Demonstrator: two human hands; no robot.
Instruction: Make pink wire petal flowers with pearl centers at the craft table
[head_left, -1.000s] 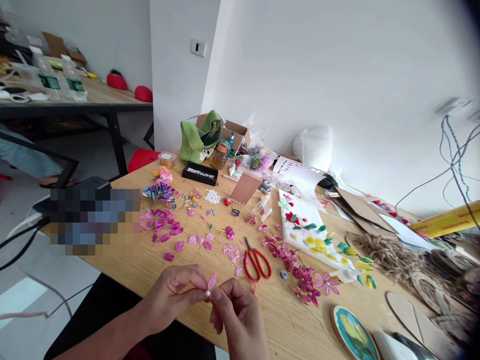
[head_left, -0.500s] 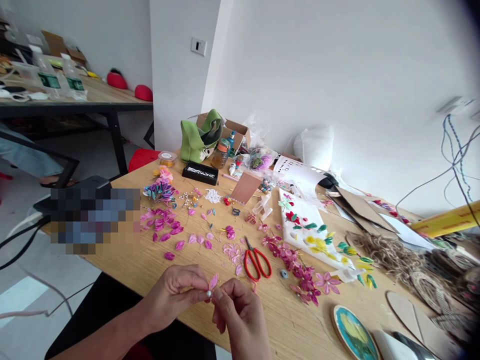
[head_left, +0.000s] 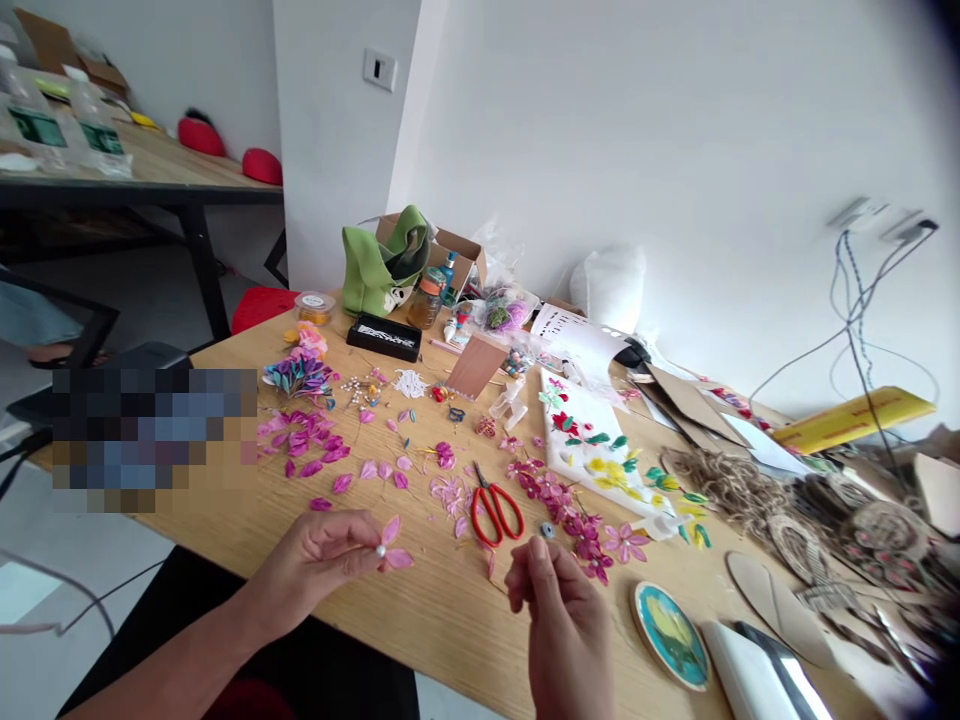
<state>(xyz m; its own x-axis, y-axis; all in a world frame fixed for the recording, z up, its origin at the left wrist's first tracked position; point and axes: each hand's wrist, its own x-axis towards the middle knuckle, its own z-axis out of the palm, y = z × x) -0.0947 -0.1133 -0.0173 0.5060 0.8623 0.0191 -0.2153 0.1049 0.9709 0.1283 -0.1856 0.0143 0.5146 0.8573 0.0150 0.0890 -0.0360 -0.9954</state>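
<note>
My left hand (head_left: 330,555) pinches a partly formed pink flower (head_left: 393,556) by its centre. Two pink petals spread out to the right of a white pearl bead (head_left: 381,551). Apart from it on the right, my right hand (head_left: 559,600) is closed with thumb and fingertips together, and whatever is in them is too fine to make out. Just beyond the right hand lie red-handled scissors (head_left: 496,510), blades pointing away. A small grey spool (head_left: 548,530) sits nearby. Loose pink petals (head_left: 385,470) are scattered on the table beyond my left hand.
Finished magenta flowers (head_left: 570,515) lie right of the scissors, beside a white cloth (head_left: 562,440) with coloured flowers. A round painted plaque (head_left: 670,635) and twine (head_left: 724,480) are on the right. A green bag (head_left: 367,270) and a black tray (head_left: 384,338) stand at the back.
My right hand has moved away from the flower to the right, so the hands are now apart. A second petal shows on the flower. The view has turned slightly right.
</note>
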